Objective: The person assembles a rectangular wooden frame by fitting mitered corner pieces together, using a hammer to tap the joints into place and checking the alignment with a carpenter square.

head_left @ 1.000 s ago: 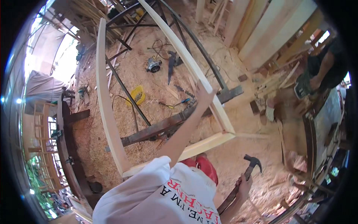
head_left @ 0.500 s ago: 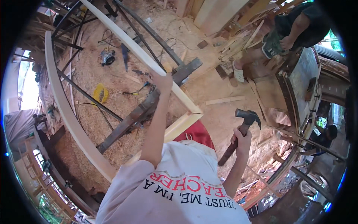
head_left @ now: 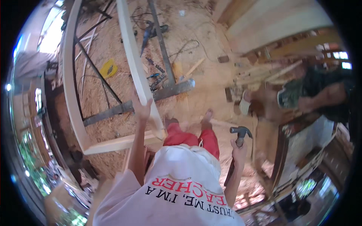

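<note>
Head view, looking down past my white shirt: my left grip is wrapped shut around the inner rail of the pale wooden frame, palm against its near edge, fingers curled over the far one. That rail runs away from the grip toward the top of the picture; just below the grip it meets the short cross piece at a corner. The outer rail stands well to the left, and between the two rails the sawdust floor shows through, crossed by a dark metal bar that passes right behind my left grip.

My right grip is closed on the hammer, fingers tight around the handle just under the dark head, the rest of the handle running down below my wrist. Open floor lies between my two grips, with only my feet and red shorts there. Right of the hammer grip another person crouches, near but not touching, beside a dark-framed panel. Beyond the left grip, hand tools and a cable lie scattered on the floor.
</note>
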Demonstrator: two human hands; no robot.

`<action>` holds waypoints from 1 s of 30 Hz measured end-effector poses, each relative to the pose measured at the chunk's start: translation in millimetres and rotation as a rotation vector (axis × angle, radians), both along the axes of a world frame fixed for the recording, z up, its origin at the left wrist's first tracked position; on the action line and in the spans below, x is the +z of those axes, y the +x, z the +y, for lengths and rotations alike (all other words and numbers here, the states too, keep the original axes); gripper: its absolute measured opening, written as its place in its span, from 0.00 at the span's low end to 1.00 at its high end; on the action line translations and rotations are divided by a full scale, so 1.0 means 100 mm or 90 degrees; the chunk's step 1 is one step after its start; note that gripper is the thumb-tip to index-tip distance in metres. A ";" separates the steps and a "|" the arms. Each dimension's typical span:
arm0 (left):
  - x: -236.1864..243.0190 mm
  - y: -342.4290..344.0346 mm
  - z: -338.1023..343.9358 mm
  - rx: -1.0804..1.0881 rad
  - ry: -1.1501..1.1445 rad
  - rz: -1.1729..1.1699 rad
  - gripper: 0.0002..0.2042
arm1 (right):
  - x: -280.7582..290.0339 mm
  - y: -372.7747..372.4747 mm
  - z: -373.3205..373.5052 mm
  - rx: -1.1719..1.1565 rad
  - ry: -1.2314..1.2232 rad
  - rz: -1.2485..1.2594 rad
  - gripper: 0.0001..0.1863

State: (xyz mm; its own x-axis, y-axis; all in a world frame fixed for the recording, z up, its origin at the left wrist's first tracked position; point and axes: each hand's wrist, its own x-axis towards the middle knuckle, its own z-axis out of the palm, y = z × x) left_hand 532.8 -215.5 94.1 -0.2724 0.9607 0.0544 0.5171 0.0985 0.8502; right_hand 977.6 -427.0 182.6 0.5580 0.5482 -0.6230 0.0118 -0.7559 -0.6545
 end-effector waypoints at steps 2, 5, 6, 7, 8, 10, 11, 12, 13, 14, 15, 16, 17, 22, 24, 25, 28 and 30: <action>0.20 0.30 -0.45 0.046 -0.045 0.068 0.40 | 0.26 0.37 0.43 0.063 -0.037 0.031 0.10; 0.56 0.60 -1.12 0.179 -0.145 0.234 0.39 | 0.19 0.87 1.11 0.242 -0.102 0.067 0.06; 0.60 0.67 -1.33 0.231 -0.213 0.313 0.39 | 0.01 0.98 1.35 0.288 -0.005 0.034 0.07; 0.54 0.77 -1.44 0.272 -0.216 0.305 0.39 | -0.08 1.06 1.62 0.322 0.096 0.006 0.08; 0.41 0.86 -1.60 0.350 -0.215 0.315 0.38 | -0.05 1.05 1.97 0.360 0.059 -0.033 0.11; 0.37 1.10 -1.58 0.432 -0.220 0.327 0.37 | -0.15 1.09 2.60 0.428 0.085 -0.062 0.13; 0.35 1.20 -1.51 0.455 -0.228 0.319 0.37 | -0.21 1.09 2.89 0.455 0.111 -0.092 0.14; 0.30 1.27 -1.42 0.509 -0.191 0.328 0.38 | -0.19 1.00 3.21 0.482 0.118 -0.094 0.14; 0.24 1.34 -1.31 0.560 -0.151 0.330 0.40 | -0.09 0.91 3.55 0.524 0.125 -0.040 0.15; 0.25 1.36 -1.34 0.576 -0.093 0.293 0.45 | 0.00 0.77 3.88 0.564 0.130 0.014 0.16; 0.21 1.24 -1.22 0.598 -0.085 0.273 0.45 | 0.09 0.56 4.19 0.610 0.217 -0.034 0.18; 0.19 1.26 -1.27 0.655 -0.062 0.272 0.47 | 0.15 0.37 4.47 0.680 0.280 -0.076 0.20; 0.12 1.43 -1.23 0.676 -0.045 0.253 0.49 | -0.04 0.54 4.81 0.692 0.294 -0.014 0.22; 0.13 1.59 -1.11 0.860 -0.084 0.231 0.56 | 0.27 -0.49 6.13 0.961 0.238 -0.189 0.25; 0.03 1.71 -1.02 0.977 -0.057 0.196 0.56 | 0.29 -1.02 6.61 1.085 0.412 -0.221 0.23; -0.03 1.80 -0.93 1.093 0.069 -0.018 0.54 | 0.29 -1.28 6.82 1.126 0.420 -0.198 0.23; -0.19 1.94 -0.54 1.297 0.269 -0.267 0.50 | 0.31 -2.10 7.67 1.200 0.542 -0.198 0.23; -0.22 1.92 -0.38 1.414 0.325 -0.284 0.47 | 0.27 -2.72 8.23 1.294 0.566 -0.105 0.24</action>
